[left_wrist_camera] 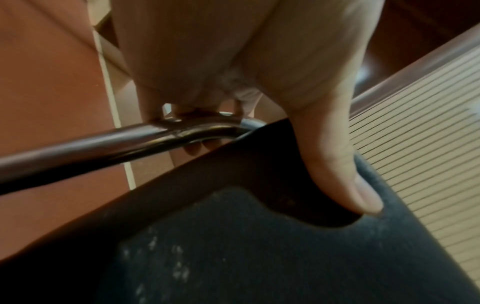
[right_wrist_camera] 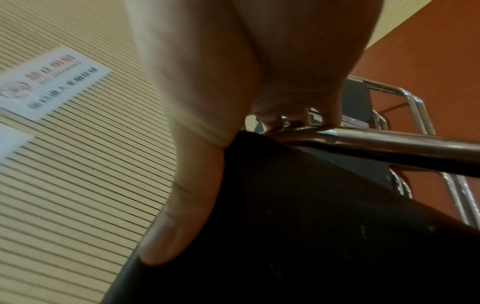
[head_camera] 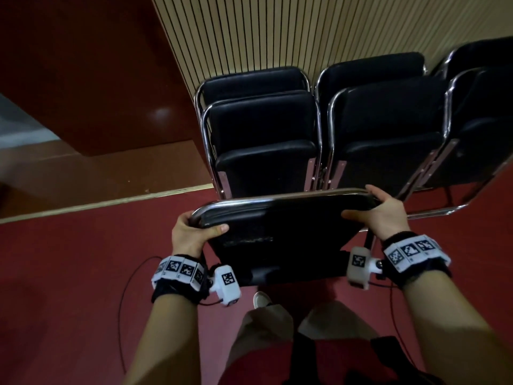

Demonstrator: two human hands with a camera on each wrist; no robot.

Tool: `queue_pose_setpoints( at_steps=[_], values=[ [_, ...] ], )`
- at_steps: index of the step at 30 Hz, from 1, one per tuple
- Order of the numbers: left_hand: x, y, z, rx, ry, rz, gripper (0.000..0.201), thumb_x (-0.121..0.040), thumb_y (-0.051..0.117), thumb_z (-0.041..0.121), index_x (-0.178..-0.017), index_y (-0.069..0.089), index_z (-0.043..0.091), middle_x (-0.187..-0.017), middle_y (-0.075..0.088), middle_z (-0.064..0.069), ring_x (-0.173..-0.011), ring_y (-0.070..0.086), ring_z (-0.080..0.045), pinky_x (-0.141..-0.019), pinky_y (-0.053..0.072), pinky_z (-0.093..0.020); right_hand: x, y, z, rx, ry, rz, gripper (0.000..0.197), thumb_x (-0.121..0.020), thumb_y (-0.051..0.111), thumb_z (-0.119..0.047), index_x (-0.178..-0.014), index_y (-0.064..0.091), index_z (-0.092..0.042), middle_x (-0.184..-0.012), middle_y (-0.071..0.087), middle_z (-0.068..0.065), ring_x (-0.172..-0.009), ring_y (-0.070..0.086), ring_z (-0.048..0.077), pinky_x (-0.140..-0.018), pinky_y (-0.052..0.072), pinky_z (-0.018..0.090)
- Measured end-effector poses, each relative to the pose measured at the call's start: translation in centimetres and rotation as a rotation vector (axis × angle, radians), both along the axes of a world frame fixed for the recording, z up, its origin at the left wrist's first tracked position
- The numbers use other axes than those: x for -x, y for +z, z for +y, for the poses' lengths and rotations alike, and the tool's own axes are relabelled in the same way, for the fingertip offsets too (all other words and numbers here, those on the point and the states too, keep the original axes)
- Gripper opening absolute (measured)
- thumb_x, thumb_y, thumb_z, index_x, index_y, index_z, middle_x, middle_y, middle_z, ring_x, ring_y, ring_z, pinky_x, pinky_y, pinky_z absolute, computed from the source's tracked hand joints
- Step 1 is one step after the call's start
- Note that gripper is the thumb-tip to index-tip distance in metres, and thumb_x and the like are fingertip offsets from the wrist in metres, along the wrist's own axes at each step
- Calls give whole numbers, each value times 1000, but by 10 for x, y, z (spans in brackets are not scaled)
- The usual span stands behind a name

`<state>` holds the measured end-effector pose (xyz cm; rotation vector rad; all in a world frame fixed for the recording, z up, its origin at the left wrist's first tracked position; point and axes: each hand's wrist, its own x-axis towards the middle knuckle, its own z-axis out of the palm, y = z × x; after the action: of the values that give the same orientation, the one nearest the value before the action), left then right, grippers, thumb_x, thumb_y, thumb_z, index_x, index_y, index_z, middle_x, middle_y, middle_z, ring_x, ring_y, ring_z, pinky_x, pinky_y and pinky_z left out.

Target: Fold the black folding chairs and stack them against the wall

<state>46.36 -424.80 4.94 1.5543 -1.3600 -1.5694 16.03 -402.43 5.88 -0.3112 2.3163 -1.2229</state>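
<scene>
I hold a folded black folding chair [head_camera: 280, 226] with a chrome frame, lifted in front of me above the red floor. My left hand [head_camera: 191, 232] grips its top left corner, fingers curled round the chrome tube [left_wrist_camera: 124, 142] and thumb on the black pad [left_wrist_camera: 259, 246]. My right hand [head_camera: 380, 212] grips the top right corner the same way, thumb lying on the pad [right_wrist_camera: 298, 226], fingers over the tube [right_wrist_camera: 376, 144]. Several folded black chairs [head_camera: 266, 134] lean in rows against the slatted wall, just beyond the held chair.
The beige slatted wall [head_camera: 291, 31] rises behind the stacked chairs, with a printed sign [right_wrist_camera: 49, 82] on it. A dark red cabinet or pillar [head_camera: 88, 79] stands to the left on a wooden step [head_camera: 97, 201]. My legs and a shoe [head_camera: 261, 300] are below the chair.
</scene>
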Motion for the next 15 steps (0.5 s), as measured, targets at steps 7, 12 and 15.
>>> queue_pose_setpoints(
  at_steps=[7, 12, 15],
  values=[
    [32, -26, -49, -58, -9, -60, 64, -57, 92, -5, -109, 56, 11, -93, 64, 7, -80, 60, -1, -62, 46, -7, 32, -13, -50, -55, 37, -17, 100, -54, 96, -19, -143, 50, -11, -129, 61, 5, -108, 55, 11, -93, 45, 25],
    [61, -41, -73, -86, 6, -90, 57, -57, 91, -6, -95, 56, 18, -90, 65, 6, -77, 61, -3, -58, 47, -6, 62, -19, -81, -76, 50, -56, 84, -62, 91, -10, -137, 53, -7, -110, 61, 2, -99, 56, 14, -83, 43, 23],
    [77, -52, -86, -105, 12, -108, 56, -57, 91, -6, -94, 56, 18, -91, 66, 5, -79, 62, -6, -60, 49, -8, 80, -24, -97, -117, 62, -52, 73, -65, 89, -7, -130, 58, -4, -88, 56, -7, -91, 57, 15, -80, 43, 24]
  ],
)
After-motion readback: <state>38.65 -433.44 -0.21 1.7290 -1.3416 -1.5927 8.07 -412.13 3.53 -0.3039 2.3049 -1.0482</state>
